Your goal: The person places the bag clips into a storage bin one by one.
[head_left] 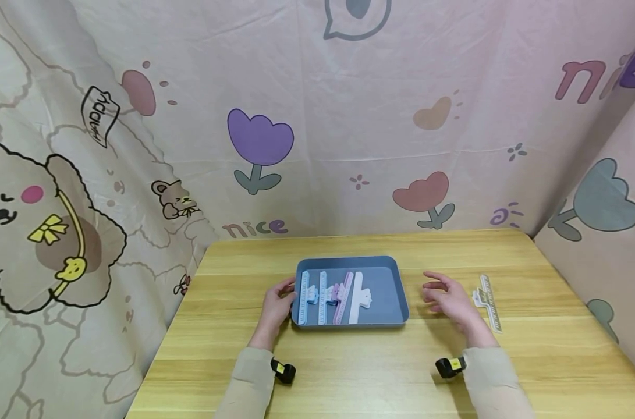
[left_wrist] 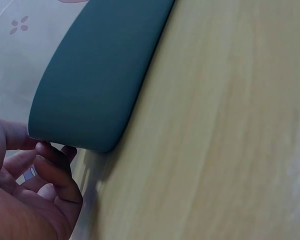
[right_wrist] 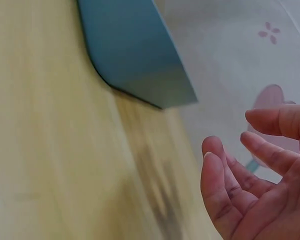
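My left hand (head_left: 277, 307) grips the left wall of a blue-grey tray (head_left: 386, 294), thumb at the rim and fingers curled against the outside in the left wrist view. Inside the tray lie two light-blue ruler clips (head_left: 303, 302), a pinkish-purple ruler clip (head_left: 341, 305) that leans to the right, and a white clip (head_left: 356, 299). My right hand (head_left: 450, 301) hovers to the right of the tray, fingers loosely bent and apart, holding nothing. Just beyond it on the table is a clear-and-white ruler clip (head_left: 489, 305).
The wooden table (head_left: 359, 372) reaches back to a patterned cloth (head_left: 338, 134) hung behind it, with more cloth at both sides. A small black camera (head_left: 284, 371) is strapped to my left wrist, another black camera (head_left: 450, 366) to my right.
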A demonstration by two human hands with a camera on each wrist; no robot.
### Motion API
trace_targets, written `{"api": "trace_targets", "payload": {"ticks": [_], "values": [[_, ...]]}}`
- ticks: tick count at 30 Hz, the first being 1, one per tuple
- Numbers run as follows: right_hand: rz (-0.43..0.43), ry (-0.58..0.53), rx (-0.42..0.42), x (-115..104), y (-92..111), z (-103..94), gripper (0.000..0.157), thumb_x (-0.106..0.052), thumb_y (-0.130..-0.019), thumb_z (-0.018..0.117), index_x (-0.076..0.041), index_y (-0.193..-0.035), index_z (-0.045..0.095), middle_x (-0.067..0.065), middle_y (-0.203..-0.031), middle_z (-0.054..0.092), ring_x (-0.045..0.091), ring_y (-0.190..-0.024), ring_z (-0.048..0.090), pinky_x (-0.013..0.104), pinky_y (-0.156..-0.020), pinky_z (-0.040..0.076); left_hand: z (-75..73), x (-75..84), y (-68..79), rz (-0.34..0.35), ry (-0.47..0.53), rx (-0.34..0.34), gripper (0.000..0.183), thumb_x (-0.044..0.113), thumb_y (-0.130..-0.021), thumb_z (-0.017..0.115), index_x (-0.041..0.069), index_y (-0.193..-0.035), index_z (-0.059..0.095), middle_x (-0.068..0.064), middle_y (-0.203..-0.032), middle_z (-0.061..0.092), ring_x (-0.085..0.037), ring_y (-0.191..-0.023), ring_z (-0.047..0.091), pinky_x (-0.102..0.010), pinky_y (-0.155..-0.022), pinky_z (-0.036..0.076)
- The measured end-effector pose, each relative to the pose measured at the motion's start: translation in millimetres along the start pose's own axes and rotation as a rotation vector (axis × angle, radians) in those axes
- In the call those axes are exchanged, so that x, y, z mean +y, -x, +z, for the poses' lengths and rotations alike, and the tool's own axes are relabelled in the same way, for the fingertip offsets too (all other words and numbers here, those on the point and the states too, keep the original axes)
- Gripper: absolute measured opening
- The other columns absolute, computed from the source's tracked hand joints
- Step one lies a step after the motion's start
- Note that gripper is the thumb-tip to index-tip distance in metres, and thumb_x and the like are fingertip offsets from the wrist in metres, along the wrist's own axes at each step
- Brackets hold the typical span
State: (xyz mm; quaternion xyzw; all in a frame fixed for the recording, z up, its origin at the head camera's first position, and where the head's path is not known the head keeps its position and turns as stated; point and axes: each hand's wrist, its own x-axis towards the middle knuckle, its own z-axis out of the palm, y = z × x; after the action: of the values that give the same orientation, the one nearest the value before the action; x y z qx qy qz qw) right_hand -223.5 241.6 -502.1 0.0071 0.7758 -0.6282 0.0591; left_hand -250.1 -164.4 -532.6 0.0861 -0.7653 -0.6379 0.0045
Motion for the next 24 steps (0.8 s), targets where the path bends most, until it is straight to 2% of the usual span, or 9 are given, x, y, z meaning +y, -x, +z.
{"api": "trace_targets", "payload": {"ticks": [13, 20, 24], "values": [[-0.046, 0.134, 0.135, -6.9, 22.0, -56.5, 0.052, -0.012, -0.102, 0.050, 0.007, -0.146, 0.031, 0.029, -0.127, 0.048, 0.013, -0.088, 0.065, 0.035, -0.072, 0.057, 1.5, -0.9, -1.2, -0.004, -0.014, 0.005, 0.040, -0.003, -0.094, 0.058, 0.002, -0.133, 0.059, -0.020, -0.122, 0.060, -0.030, -0.111, 0.058, -0.035, -0.083, 0.051], [-0.070, 0.208, 0.211, -0.8, 30.4, -78.4, 0.054, -0.010, -0.100, 0.052, 0.010, -0.146, 0.031, 0.033, -0.131, 0.043, 0.010, -0.081, 0.065, 0.035, -0.067, 0.058, 0.8, -1.0, -0.6, -0.010, -0.023, 0.009, 0.041, -0.002, -0.094, 0.058, 0.003, -0.134, 0.059, -0.019, -0.123, 0.060, -0.030, -0.111, 0.057, -0.037, -0.086, 0.049], [-0.051, 0.243, 0.216, 4.4, 32.8, -88.7, 0.061, -0.004, -0.095, 0.057, 0.008, -0.148, 0.029, 0.035, -0.137, 0.040, 0.010, -0.079, 0.064, 0.033, -0.066, 0.057, 0.7, -1.3, -1.1, -0.004, -0.024, 0.007, 0.041, -0.002, -0.094, 0.058, 0.003, -0.134, 0.059, -0.019, -0.123, 0.060, -0.029, -0.111, 0.057, -0.036, -0.086, 0.049]]}}
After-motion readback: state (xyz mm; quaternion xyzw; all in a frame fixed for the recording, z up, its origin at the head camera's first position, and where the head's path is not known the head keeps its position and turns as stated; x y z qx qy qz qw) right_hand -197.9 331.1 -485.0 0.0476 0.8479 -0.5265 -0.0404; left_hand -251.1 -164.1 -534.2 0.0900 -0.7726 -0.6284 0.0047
